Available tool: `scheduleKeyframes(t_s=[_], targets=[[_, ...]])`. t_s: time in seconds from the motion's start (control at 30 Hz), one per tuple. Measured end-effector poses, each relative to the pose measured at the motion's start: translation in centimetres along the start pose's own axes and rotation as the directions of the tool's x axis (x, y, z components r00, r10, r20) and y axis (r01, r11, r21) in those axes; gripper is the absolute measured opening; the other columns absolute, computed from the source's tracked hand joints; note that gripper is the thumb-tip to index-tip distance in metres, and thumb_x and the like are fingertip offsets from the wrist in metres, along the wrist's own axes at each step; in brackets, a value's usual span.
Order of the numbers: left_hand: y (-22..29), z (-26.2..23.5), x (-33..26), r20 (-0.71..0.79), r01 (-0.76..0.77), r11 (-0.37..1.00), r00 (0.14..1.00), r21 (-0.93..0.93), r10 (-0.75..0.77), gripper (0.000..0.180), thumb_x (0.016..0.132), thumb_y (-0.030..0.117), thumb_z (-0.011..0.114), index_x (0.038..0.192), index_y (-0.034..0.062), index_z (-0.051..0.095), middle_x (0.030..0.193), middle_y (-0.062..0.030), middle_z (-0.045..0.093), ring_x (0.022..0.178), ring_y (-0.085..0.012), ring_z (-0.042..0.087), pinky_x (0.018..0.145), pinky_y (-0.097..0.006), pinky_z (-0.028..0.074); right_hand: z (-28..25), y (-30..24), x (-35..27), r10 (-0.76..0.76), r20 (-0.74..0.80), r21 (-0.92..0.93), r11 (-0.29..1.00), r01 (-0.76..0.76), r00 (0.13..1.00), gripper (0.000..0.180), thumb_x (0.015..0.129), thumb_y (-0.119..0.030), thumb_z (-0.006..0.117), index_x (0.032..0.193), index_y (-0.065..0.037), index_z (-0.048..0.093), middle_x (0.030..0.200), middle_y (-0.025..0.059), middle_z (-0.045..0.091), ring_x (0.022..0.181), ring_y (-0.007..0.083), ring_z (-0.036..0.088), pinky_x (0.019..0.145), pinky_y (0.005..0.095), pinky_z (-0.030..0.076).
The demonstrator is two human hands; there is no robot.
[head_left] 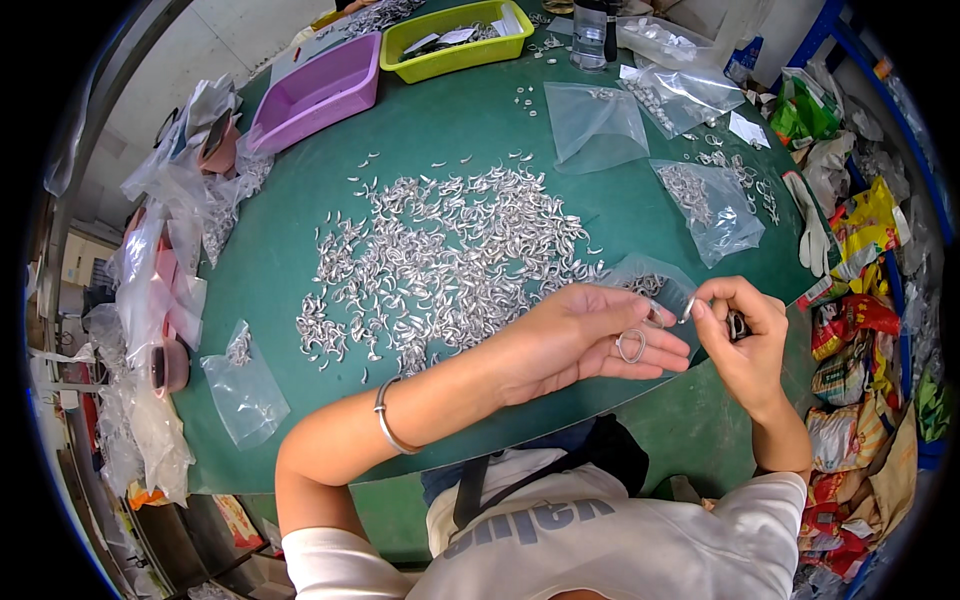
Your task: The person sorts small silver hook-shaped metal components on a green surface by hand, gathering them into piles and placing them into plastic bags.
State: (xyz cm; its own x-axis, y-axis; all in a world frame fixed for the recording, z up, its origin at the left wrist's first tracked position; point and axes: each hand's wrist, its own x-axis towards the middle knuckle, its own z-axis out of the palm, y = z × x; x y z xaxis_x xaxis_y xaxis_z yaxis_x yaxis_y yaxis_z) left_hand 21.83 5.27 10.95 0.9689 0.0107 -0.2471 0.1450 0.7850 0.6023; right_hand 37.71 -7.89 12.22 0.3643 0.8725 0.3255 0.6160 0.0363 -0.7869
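My left hand [590,335] is turned palm up over the table's near right edge, its fingers stretched out. A thin silver metal ring [631,346] rests on those fingers, and a second piece sits by the thumb tip. Close beside it, my right hand [745,335] pinches a small silver metal piece [687,310] between thumb and forefinger. Something dark and shiny shows in the curl of its other fingers, too hidden to name. Beyond my left forearm spreads a large pile of small curved silver metal pieces [470,250]. Partly behind my hands lies a clear plastic bag [670,272] with metal pieces.
On the green table [300,200] stand a purple bin [320,100] and a yellow-green bin [455,45] holding parts. Clear bags [598,125] and a white glove [812,225] lie at right. A clear bottle [590,40] stands at the back. Plastic bags [150,290] crowd the left edge.
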Motion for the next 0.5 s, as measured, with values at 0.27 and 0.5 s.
scheduleKeyframes(t_s=[0.27,0.5], targets=[[-0.1,0.34,-0.23,-0.072,0.042,0.995,0.997,0.086,-0.036,0.029,0.095,0.019,0.047,0.11,-0.0054,0.053,0.107,-0.0211,0.06,0.1,-0.0261,0.062,0.087,-0.031,0.051,0.13,-0.02,0.0,-0.002,0.005,0.0,1.0,0.002,1.0,0.004,0.078,0.0,0.064,0.078,-0.001,0.06,0.048,-0.004,0.038,0.046,0.0016,0.034,0.043,0.0206,0.025],[-0.03,0.43,-0.23,-0.095,0.052,0.998,0.994,0.02,-0.049,0.026,0.089,0.003,0.041,0.112,-0.006,0.051,0.108,-0.0227,0.059,0.101,-0.0269,0.061,0.088,-0.032,0.05,0.17,0.0,-0.01,-0.01,0.002,-0.019,1.0,0.01,1.0,0.005,0.077,0.0,0.064,0.079,-0.001,0.06,0.048,-0.004,0.038,0.046,0.0019,0.033,0.043,0.0208,0.025]])
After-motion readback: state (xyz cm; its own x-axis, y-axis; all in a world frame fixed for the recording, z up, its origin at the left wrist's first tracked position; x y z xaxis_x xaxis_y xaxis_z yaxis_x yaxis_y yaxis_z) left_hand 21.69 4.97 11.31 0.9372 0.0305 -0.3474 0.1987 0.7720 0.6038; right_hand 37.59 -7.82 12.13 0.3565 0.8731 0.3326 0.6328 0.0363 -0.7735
